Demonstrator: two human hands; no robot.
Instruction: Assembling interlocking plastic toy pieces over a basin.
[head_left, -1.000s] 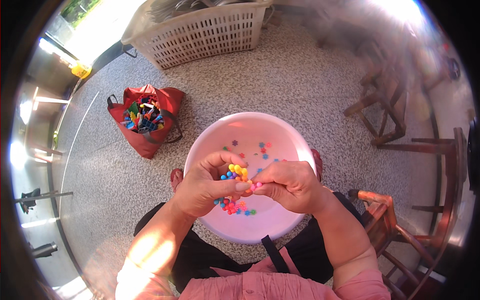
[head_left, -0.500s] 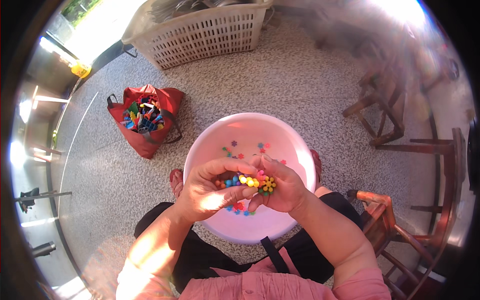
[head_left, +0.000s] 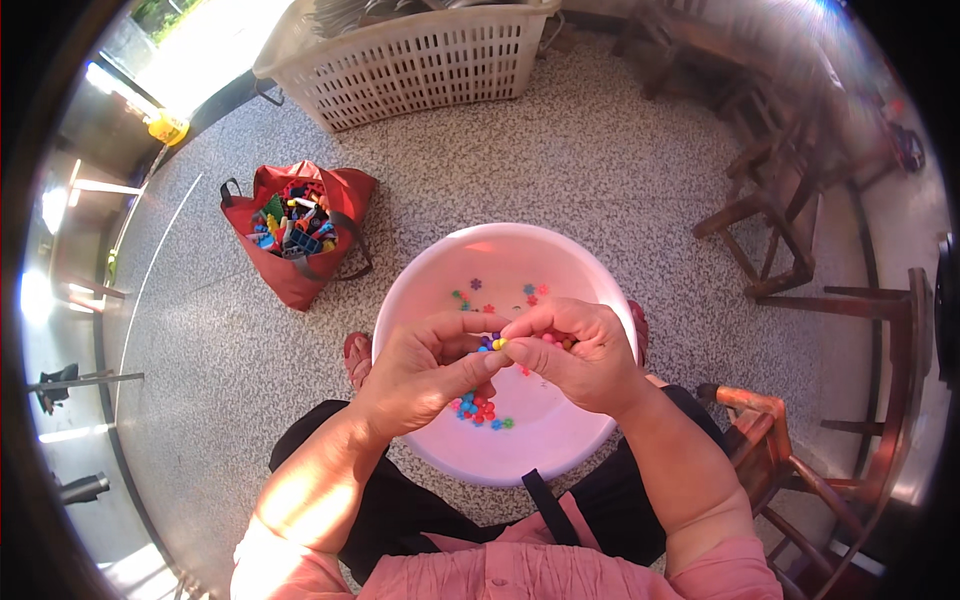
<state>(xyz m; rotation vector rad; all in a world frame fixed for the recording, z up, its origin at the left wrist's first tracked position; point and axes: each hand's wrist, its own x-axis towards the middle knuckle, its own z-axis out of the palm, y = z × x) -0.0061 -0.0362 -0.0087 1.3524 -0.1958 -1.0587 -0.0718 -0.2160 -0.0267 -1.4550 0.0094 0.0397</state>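
So, from the left: one yellow container up by the wall, then one red bag sitting on the floor, mouth open. It's stuffed with mixed plastic toy bits, way too many to count. One white slotted basket stands at the far end of the floor.

Two reddish shoes in total, and the left shoe is just outside the left rim of the one pink basin. The left hand is over that basin, fingers curled, thumb and fingertips closed on a few knobby beads, purple, blue and yellow ones showing. Exact count's hidden by the fingers. Under it there's a blue and red cluster; can't tell if it hangs from the hand or lies in the basin.

Loose flower-shaped pieces lie in the basin, at least five toward the far rim, plus a blue and a green one toward the near rim.

The right hand pinches the same beads, thumb against index, with pink beads poking out of its curled fingers. Right shoe is by the right rim, then one wooden stool on the floor.
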